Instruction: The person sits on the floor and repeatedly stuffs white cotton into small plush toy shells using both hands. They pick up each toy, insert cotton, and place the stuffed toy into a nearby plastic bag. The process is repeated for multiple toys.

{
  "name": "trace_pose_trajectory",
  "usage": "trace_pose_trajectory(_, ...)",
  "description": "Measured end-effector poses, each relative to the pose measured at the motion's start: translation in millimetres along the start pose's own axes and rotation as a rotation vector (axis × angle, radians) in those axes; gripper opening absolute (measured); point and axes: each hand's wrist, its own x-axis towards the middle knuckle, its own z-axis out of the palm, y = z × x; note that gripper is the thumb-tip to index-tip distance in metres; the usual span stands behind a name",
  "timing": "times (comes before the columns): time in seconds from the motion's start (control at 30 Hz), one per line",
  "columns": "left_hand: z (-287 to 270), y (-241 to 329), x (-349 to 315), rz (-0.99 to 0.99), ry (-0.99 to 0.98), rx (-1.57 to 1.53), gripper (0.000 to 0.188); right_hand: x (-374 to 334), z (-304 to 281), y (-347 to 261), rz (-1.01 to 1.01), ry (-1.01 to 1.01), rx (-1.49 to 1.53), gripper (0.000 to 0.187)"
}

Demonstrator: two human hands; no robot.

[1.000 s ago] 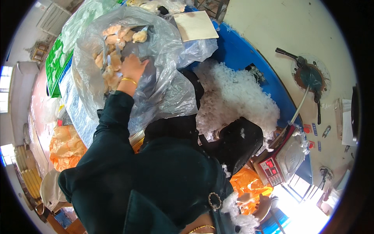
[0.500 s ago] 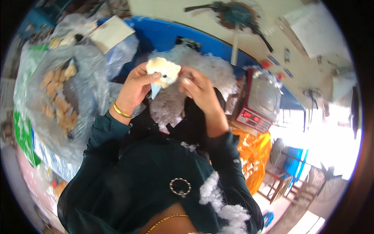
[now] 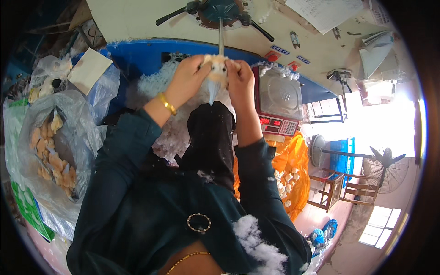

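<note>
Between my hands is a small cream-and-tan plush toy (image 3: 217,75) with dark eyes and a pale blue pointed piece hanging below it. Its upper end meets the thin metal tube (image 3: 221,39) that sticks out from the panel. My left hand (image 3: 188,81), with a gold bangle at the wrist, grips the toy's left side. On the other side, the fingers of my right hand (image 3: 240,81) are closed on it. Whether the tube's tip is inside the toy is hidden by my fingers and the plush. Fluffy white stuffing (image 3: 158,98) lies below and around my left hand.
A clear plastic bag (image 3: 85,114) of tan plush pieces lies at left, below a pale card (image 3: 90,69). Right of my hands stands a red digital scale (image 3: 279,98); an orange bag (image 3: 293,156) holding small pale plush pieces is beneath. Red buttons (image 3: 272,57) sit on the panel.
My hands have brought the plush toy up to the metal tube, and my right hand now grips it firmly at its side. The view has shifted, showing more of the right side.
</note>
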Motion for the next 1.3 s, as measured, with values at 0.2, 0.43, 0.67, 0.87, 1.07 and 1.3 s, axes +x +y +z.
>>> trace_pose_trajectory(0.2,14,-33,76,-0.041,0.051,0.06,0.031,103,28,26,0.005,0.101,0.24,0.023)
trace_pose_trajectory(0.43,-1,-21,49,-0.148,-0.042,-0.029,0.032,62,19,28,-0.026,0.11,0.146,0.023)
trace_pose_trajectory(0.67,10,-9,20,0.05,0.034,0.057,0.027,35,0,34,0.015,-0.032,0.593,0.019)
trace_pose_trajectory(0.87,3,-26,20,0.23,0.062,0.193,0.019,16,-4,17,0.182,-0.012,0.637,0.012)
trace_pose_trajectory(1.07,-4,-17,18,0.267,0.037,0.201,0.018,14,-4,28,0.19,0.035,0.761,0.013)
trace_pose_trajectory(1.3,8,2,-1,0.23,0.024,0.206,0.021,37,-16,32,0.247,-0.026,0.833,0.013)
